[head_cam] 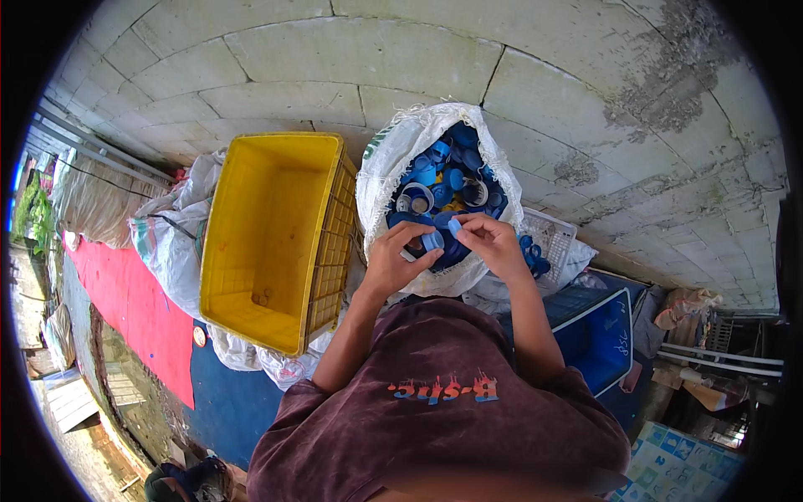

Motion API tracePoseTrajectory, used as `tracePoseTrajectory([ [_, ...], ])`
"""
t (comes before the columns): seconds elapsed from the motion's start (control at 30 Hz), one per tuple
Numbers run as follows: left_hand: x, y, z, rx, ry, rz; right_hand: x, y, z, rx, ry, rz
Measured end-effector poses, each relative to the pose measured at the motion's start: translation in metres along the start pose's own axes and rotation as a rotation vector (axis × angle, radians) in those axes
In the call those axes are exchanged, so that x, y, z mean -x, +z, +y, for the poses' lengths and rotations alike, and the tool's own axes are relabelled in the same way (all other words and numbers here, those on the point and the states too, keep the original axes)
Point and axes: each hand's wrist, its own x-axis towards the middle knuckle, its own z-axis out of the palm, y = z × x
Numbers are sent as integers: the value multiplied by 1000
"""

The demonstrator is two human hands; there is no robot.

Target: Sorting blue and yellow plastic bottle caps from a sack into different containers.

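An open white woven sack (378, 207) stands before me, filled with mostly blue plastic caps (453, 179), with some white rings and yellow pieces among them. Over the near part of its mouth, my left hand (401, 254) holds a light blue plastic cap (433, 241) between thumb and fingers. Close beside it, my right hand (489, 241) pinches a smaller light blue piece (455, 226), perhaps a cap seen from its edge. A small gap lies between the two pieces.
A yellow plastic crate (270, 232) stands left of the sack. On the right are a white crate (555, 241) with blue rings and a blue bin (593, 339). A block wall (376, 56) rises behind. White sacks (169, 251) lie at the left, near a red sheet (138, 307).
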Motion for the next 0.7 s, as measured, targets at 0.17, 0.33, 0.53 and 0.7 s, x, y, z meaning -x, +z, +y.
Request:
tracePoseTrajectory([
  [0.17, -9, 6, 7, 4, 57, -60, 23, 17, 4, -47, 37, 36],
  [0.33, -8, 21, -4, 54, 146, -153, 48, 27, 20, -78, -1, 252],
  [0.53, -3, 42, -4, 190, 134, -306, 91, 30, 27, -190, 98, 432],
  [0.7, 0, 71, 4, 308, 237, -431, 127, 26, 25, -294, 36, 561],
])
